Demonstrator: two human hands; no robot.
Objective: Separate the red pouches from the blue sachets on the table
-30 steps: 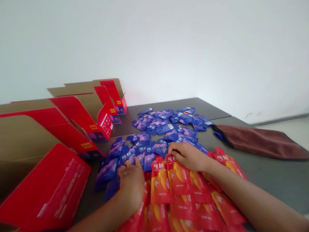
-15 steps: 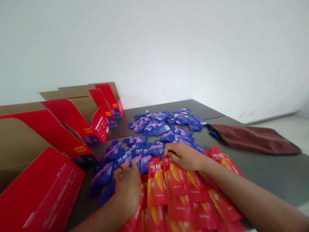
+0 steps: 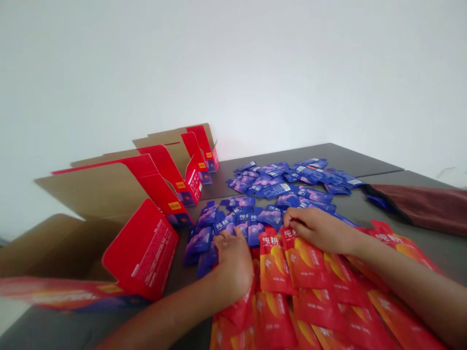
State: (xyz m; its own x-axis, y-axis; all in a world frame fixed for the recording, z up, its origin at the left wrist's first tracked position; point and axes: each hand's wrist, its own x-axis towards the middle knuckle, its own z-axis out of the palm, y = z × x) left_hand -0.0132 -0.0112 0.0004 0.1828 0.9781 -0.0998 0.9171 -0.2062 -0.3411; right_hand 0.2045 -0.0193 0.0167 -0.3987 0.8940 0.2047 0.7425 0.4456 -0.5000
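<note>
Red packets lie in a big messy heap on the near side of the table. Blue packets lie just past the heap, and a second bunch of blue packets lies farther past it. The left hand sits at the heap's left edge, palm down, with the fingers spread a little over the blue packets. The right hand lies on top of the heap, with the fingers curled in at its far edge. Neither hand shows a clear pinch, so I cannot tell if either one holds a packet. Red boxes stand open to the left of the heap, and a brown towel lies to the right of it.

These packets look thin and slick, so they could slide over each other if a hand pushes too hard. Red and blue touch at the heap's far edge, so they could get mixed up. A quick move to the left could also bump the closest box and tip it.
</note>
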